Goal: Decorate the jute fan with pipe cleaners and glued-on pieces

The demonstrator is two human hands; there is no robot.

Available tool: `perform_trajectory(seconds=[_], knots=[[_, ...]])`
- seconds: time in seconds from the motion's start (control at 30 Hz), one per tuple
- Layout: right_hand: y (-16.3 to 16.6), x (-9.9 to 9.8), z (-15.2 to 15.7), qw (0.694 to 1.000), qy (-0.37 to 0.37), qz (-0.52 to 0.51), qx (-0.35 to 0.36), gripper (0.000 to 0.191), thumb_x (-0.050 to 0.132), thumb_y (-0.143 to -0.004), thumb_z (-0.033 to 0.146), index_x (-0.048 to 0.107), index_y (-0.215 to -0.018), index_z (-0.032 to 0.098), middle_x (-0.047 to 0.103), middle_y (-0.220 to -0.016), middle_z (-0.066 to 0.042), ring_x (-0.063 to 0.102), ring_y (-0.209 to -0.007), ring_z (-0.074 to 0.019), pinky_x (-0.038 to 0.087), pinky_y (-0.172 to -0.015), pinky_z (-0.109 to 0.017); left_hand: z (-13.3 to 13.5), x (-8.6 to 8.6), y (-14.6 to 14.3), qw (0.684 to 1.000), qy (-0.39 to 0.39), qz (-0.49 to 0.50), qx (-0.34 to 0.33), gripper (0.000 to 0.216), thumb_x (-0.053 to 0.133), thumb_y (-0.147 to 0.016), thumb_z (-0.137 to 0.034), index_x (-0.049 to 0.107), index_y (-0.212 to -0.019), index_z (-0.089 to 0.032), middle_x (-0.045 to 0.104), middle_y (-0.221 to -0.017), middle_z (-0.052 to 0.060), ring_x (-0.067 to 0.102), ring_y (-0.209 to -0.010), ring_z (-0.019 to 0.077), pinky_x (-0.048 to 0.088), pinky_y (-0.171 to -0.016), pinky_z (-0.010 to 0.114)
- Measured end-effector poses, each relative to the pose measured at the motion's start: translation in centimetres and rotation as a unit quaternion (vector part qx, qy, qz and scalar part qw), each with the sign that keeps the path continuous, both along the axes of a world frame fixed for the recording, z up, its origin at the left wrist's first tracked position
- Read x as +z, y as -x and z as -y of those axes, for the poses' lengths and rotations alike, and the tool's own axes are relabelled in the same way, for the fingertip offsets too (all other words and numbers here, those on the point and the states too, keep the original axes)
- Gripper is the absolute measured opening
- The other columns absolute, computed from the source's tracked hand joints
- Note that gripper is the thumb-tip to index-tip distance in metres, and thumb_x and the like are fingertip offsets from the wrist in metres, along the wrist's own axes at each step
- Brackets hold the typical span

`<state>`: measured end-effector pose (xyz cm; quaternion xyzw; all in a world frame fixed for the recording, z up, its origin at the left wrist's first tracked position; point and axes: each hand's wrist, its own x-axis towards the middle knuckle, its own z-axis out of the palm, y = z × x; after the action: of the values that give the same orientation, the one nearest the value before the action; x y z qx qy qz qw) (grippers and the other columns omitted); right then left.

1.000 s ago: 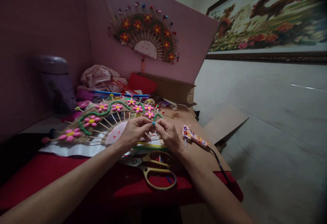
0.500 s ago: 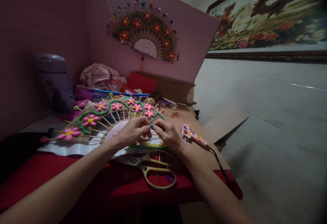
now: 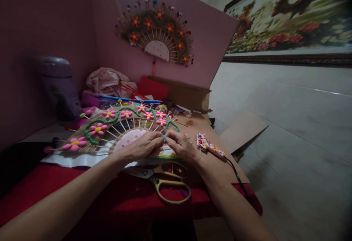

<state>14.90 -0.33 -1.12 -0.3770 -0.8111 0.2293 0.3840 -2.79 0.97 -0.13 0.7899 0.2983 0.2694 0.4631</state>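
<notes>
A small blue piece (image 3: 164, 138) is pinched between the fingertips of my left hand (image 3: 150, 143) and my right hand (image 3: 179, 145); its exact kind is too small to make out. Both hands are closed and meet over the front right of a twine-wrapped fan (image 3: 99, 134) made with sticks, pink flowers and a wavy green strip. The fan's white, dotted half-round centre (image 3: 129, 138) is partly behind my left hand. Gold-handled scissors (image 3: 170, 191) lie just below my hands. Yellow and green stems (image 3: 167, 156) show under my fingers.
A flower-patterned glue gun (image 3: 210, 146) with a black cord lies on cardboard (image 3: 233, 173) at the right. A purple flask (image 3: 59, 87) stands at the left. A finished-looking fan (image 3: 154, 32) hangs on the pink board behind. Blue stems (image 3: 129, 100) lie behind the fan.
My hands have dipped slightly, and the left fingers have curled in more around the blue piece. The view has shifted very slightly; the other things lie as before.
</notes>
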Motion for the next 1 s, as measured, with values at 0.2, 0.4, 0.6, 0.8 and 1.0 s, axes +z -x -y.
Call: perform_trajectory(seconds=[0.2,0.4,0.6,0.8,1.0], knots=[[0.6,-0.2,0.1,1.0,0.002,0.016,-0.013,0.015,0.041,-0.083,0.022,0.049,-0.07,0.018,0.044,-0.063,0.003,0.04,-0.06,-0.0105,0.03,-0.057,-0.023,0.1,-0.3,-0.6,0.995,-0.075,-0.036,0.06,0.021,0.033,-0.077,-0.026,0.036,-0.058,-0.019,0.036,-0.052,-0.005,0.032,-0.047,0.0085,0.025,-0.045,0.023],[1.4,-0.6,0.5,0.996,-0.03,0.032,-0.072,0.015,0.04,-0.083,0.021,0.045,-0.068,0.019,0.042,-0.061,0.004,0.038,-0.057,-0.0105,0.029,-0.056,-0.023,0.5,-0.5,-1.1,0.981,-0.142,-0.039,0.123,0.019,0.033,-0.073,-0.022,0.035,-0.054,-0.02,0.038,-0.053,-0.004,0.034,-0.051,0.0105,0.025,-0.05,0.025],[1.3,-0.7,0.1,0.997,-0.027,0.001,-0.077,0.018,0.04,-0.084,0.023,0.045,-0.067,0.019,0.044,-0.062,0.003,0.04,-0.059,-0.0111,0.031,-0.057,-0.024,0.3,-1.2,-1.3,0.978,-0.135,-0.003,0.157,0.025,0.039,-0.079,-0.026,0.04,-0.056,-0.019,0.042,-0.051,-0.004,0.037,-0.05,0.0106,0.026,-0.049,0.024],[0.7,-0.2,-0.2,0.99,0.024,-0.104,-0.091,0.023,0.042,-0.088,0.034,0.048,-0.071,0.019,0.042,-0.062,0.003,0.041,-0.059,-0.0117,0.035,-0.056,-0.023,0.4,0.0,-1.2,0.979,-0.003,0.136,0.149,0.024,0.051,-0.079,-0.036,0.056,-0.09,-0.015,0.055,-0.061,-0.003,0.047,-0.047,0.0086,0.036,-0.043,0.019],[0.9,-0.2,0.3,0.994,-0.01,-0.066,-0.087,0.026,0.04,-0.091,0.035,0.052,-0.074,0.019,0.05,-0.068,0.001,0.046,-0.064,-0.0116,0.036,-0.06,-0.023,0.5,0.3,-1.3,0.97,0.063,0.183,0.146,0.026,0.062,-0.07,-0.036,0.059,-0.076,-0.012,0.058,-0.066,0.0,0.053,-0.049,0.0096,0.045,-0.039,0.02]])
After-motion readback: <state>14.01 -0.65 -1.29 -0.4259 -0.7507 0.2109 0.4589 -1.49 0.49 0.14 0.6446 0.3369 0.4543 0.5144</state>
